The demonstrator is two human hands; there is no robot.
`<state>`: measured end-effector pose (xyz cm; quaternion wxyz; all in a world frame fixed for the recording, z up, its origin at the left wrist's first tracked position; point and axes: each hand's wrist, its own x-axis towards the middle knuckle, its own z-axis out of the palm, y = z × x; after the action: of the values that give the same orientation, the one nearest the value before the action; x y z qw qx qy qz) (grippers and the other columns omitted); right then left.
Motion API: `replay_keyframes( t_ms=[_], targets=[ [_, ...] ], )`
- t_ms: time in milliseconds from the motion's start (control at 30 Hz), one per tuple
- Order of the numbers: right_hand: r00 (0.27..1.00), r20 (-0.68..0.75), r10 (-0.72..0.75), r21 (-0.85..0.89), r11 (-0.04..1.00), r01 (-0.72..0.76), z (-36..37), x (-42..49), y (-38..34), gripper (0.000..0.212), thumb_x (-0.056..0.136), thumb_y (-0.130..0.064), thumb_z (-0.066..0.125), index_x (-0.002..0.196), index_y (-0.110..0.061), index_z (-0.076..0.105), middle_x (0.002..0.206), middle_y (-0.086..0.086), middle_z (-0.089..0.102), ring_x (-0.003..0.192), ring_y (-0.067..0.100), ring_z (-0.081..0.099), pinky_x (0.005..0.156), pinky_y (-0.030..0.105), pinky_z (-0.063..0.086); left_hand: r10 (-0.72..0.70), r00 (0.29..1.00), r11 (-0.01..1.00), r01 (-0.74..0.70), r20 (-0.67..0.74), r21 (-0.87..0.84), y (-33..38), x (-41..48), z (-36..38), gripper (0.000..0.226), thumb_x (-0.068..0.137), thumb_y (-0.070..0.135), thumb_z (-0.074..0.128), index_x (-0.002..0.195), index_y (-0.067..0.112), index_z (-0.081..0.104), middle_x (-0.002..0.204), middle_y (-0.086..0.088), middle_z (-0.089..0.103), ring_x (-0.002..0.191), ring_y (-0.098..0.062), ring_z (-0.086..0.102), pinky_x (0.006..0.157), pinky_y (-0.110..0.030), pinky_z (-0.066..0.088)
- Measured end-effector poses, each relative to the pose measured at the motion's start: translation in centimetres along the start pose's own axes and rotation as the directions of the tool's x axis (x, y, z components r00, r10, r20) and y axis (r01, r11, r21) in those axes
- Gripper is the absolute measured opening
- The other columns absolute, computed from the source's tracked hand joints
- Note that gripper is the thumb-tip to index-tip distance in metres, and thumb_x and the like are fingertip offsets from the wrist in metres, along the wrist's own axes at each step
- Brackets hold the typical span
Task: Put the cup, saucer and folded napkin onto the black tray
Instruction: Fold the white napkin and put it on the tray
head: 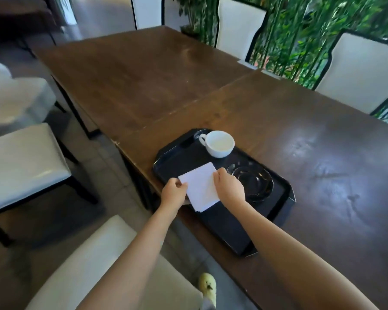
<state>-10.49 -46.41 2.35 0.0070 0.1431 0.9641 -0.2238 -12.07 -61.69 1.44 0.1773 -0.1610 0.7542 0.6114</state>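
Note:
A black tray (224, 229) lies on the near edge of the dark wooden table. On its far end stands a white cup (220, 144), empty, handle to the left. A black glossy saucer (253, 183) sits on the tray's right side, apart from the cup. A folded white napkin (201, 186) lies over the tray's left-middle part. My left hand (174, 194) pinches the napkin's left edge. My right hand (230, 189) grips its right edge, next to the saucer.
The long wooden table (323, 153) stretches away to the upper left. White padded chairs stand at the left (20, 162), near me (99, 265) and across the table (363, 70). Green bamboo plants (300, 25) fill the far right.

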Motion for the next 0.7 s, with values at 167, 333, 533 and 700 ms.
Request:
replay_keyframes(
  t_ms=[167, 333, 533, 700],
  targets=[
    [0.984, 0.123, -0.132, -0.216, 0.964, 0.157, 2.4, 1.2, 1.1, 0.032, 0.094, -0.011, 0.04, 0.126, -0.008, 0.04, 0.122, 0.007, 0.048, 0.103, 0.023, 0.054, 0.066, 0.028, 0.039, -0.015, 1.0, 0.997, 0.014, 0.003, 0.078, -1.1, 2.3, 0.3, 0.043, 0.086, 0.003, 0.058, 0.122, 0.02, 0.041, 0.117, -0.008, 0.05, 0.095, -0.023, 0.056, 0.046, -0.021, 0.055],
    [0.975, 0.132, -0.181, -0.276, 0.938, 0.211, 3.8, 1.3, 2.2, 0.056, 0.095, -0.012, 0.041, 0.144, -0.004, 0.015, 0.13, 0.012, 0.046, 0.117, 0.026, 0.046, 0.095, 0.033, 0.041, 0.088, 0.994, 0.908, -0.108, 0.067, 0.405, -1.6, 3.5, 0.6, 0.038, 0.084, 0.008, 0.064, 0.115, 0.016, 0.043, 0.114, -0.006, 0.052, 0.093, -0.021, 0.053, 0.074, -0.036, 0.057],
    [0.957, 0.159, -0.243, -0.288, 0.916, 0.28, 4.8, 1.1, 2.9, 0.066, 0.087, 0.0, 0.048, 0.144, -0.002, 0.014, 0.129, 0.012, 0.044, 0.113, 0.028, 0.043, 0.096, 0.034, 0.04, 0.295, 0.951, 0.659, -0.275, 0.095, 0.7, -0.8, 3.5, 1.3, 0.041, 0.08, 0.015, 0.07, 0.114, 0.009, 0.048, 0.121, -0.011, 0.047, 0.102, -0.024, 0.052, 0.08, -0.028, 0.045],
    [0.942, 0.149, -0.3, -0.274, 0.903, 0.331, 5.2, 1.6, 3.0, 0.066, 0.084, -0.003, 0.055, 0.142, -0.005, 0.023, 0.131, 0.009, 0.044, 0.115, 0.026, 0.043, 0.097, 0.034, 0.04, 0.352, 0.923, 0.357, -0.289, 0.159, 0.888, -1.1, 3.5, 0.9, 0.048, 0.081, 0.036, 0.068, 0.117, 0.012, 0.05, 0.12, -0.007, 0.056, 0.11, -0.023, 0.047, 0.088, -0.03, 0.042]
  ],
)
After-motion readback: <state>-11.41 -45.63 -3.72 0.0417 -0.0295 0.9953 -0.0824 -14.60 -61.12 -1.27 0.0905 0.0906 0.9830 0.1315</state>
